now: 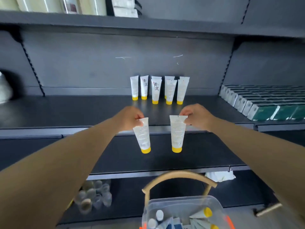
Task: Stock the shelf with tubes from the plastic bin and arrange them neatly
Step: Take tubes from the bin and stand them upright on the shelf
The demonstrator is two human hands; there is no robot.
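My left hand (130, 119) pinches the crimped top of a white tube with a yellow cap (143, 136), which hangs cap down and leans a little to the right. In the same way my right hand (197, 117) pinches a second white tube (177, 133), hanging nearly straight. Both tubes hang in front of the dark shelf's (66, 111) front edge. Several matching tubes (156, 90) stand cap down in rows at the back of that shelf. At the bottom of the view the clear plastic bin (181, 205) holds more tubes and small bottles.
Green-and-white boxes (264, 101) fill the shelf's right side. A curved tan handle (179, 177) arches over the bin. Clear cups (94, 195) sit on the lowest shelf at left, white cloth (220, 176) at right. The shelf above carries packaged goods (66, 4).
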